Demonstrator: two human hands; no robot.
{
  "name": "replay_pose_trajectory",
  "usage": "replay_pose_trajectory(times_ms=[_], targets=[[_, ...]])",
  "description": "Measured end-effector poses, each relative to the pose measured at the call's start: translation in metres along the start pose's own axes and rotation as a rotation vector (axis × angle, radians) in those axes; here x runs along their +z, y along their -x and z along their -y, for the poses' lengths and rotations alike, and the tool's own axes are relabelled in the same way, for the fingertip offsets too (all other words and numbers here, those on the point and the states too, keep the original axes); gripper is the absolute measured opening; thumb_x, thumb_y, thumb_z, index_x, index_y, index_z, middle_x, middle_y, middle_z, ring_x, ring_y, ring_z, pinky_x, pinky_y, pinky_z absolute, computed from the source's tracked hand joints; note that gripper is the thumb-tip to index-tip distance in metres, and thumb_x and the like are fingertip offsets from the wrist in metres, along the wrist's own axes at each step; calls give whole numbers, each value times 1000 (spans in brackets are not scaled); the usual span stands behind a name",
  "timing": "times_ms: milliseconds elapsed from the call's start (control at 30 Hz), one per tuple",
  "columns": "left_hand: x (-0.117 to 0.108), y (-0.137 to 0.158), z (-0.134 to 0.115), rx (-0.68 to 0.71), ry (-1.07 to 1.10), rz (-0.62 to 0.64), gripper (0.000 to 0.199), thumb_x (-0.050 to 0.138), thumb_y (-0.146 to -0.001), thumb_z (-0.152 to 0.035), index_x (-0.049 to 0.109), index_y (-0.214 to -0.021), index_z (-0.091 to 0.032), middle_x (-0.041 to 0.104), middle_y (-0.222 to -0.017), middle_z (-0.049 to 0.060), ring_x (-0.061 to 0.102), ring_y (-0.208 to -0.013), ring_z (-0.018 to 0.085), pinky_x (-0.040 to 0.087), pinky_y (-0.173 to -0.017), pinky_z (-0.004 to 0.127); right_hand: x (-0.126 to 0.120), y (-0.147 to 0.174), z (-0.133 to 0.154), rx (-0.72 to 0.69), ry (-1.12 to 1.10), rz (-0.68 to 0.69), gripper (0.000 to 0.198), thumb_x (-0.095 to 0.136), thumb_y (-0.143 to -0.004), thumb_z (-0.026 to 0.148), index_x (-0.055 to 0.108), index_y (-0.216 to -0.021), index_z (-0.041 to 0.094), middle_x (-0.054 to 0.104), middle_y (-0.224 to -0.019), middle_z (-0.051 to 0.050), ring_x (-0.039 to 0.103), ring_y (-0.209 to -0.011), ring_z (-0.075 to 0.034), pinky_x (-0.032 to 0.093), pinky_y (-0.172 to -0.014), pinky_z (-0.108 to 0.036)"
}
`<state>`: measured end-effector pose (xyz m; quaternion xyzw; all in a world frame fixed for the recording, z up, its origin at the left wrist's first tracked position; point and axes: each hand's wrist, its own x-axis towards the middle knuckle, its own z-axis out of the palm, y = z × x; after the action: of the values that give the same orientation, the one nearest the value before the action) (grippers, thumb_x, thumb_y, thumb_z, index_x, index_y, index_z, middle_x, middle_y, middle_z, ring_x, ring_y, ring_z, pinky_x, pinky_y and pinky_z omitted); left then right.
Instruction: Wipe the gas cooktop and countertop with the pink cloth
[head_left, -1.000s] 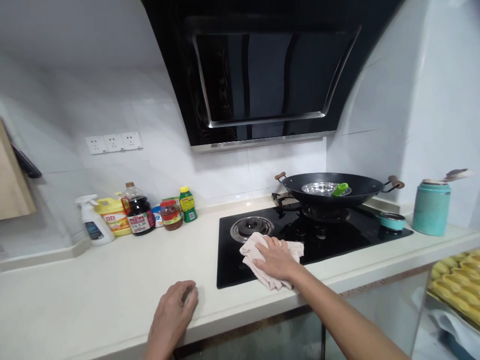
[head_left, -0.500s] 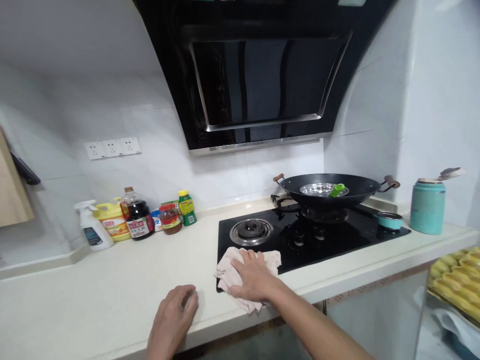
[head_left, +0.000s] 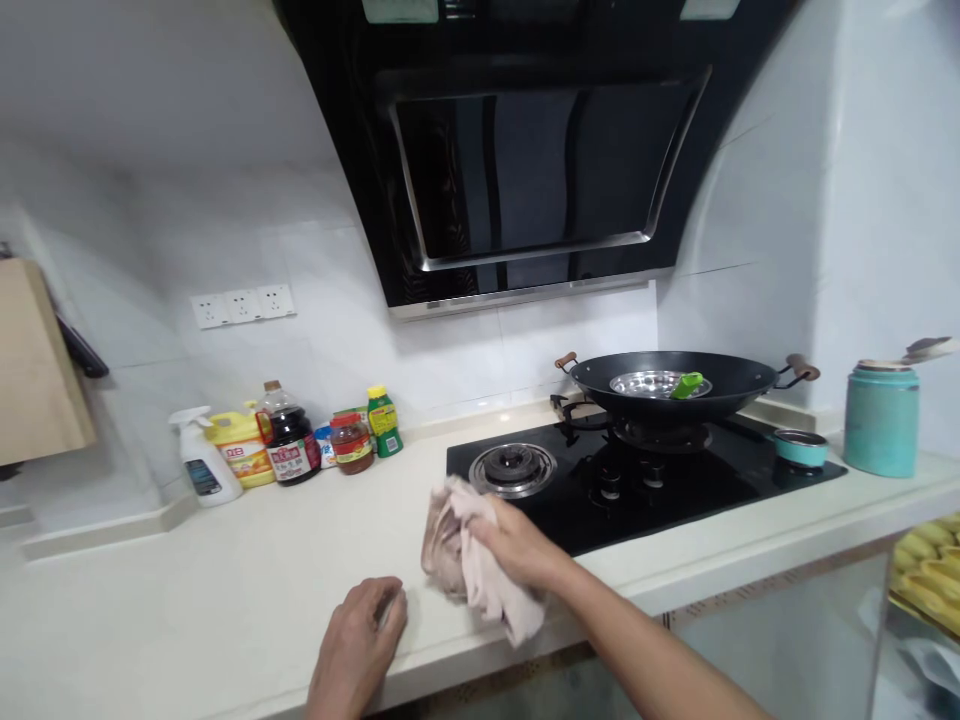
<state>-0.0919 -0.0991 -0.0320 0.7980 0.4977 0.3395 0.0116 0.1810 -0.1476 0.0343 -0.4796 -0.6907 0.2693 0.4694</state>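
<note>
My right hand (head_left: 517,540) grips a crumpled pale pink cloth (head_left: 499,590), bunched up and lifted at the front left corner of the black gas stove (head_left: 555,515). Folds of the cloth hang down over the counter's front edge, and it hides that stove corner and some of my fingertips. To its left, my left hand (head_left: 364,630) rests on the white countertop (head_left: 247,590) near the front edge. Its fingers are loosely bent, with a gap between thumb and forefinger and nothing seen in it. Just behind the cloth is a round burner (head_left: 513,468).
A black wok (head_left: 727,395) with a metal strainer (head_left: 634,383) sits on the right burner. Right of it are a small teal bowl (head_left: 801,452) and a teal canister (head_left: 881,420). Several bottles, including soy sauce (head_left: 289,445), line the wall. A range hood (head_left: 532,180) hangs above.
My right hand has gathered the cloth, which lay spread on the stove corner, and raised it off the surface. My left hand stays on the counter. The view has shifted slightly.
</note>
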Motion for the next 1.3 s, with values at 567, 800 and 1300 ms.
replay_pose_trajectory(times_ms=[567, 800, 1300], targets=[[-2, 3, -4, -23, 13, -14, 29, 47, -91, -44, 68, -96, -25, 73, -102, 6, 67, -97, 25, 50, -89, 41, -70, 3, -15, 168, 667, -64, 48, 39, -98, 49, 54, -139, 28, 56, -137, -11, 47, -130, -30, 28, -111, -46], [0, 1, -6, 21, -12, -38, 28, 46, -91, -41, 68, -95, -25, 74, -99, 5, 68, -97, 25, 50, -88, 41, -32, 3, -39, 281, 730, 221, 78, 46, -88, 72, 42, -152, 27, 22, -166, -17, -1, -151, -50, 2, -113, -72], [-2, 0, -6, 34, 42, -51, 31, 48, -93, -44, 68, -104, -24, 71, -109, 7, 68, -102, 25, 54, -91, 41, 50, -29, -16, 18, 569, 365, 77, 44, -90, 72, 42, -153, 27, 20, -167, -15, 0, -154, -39, -5, -118, -66]])
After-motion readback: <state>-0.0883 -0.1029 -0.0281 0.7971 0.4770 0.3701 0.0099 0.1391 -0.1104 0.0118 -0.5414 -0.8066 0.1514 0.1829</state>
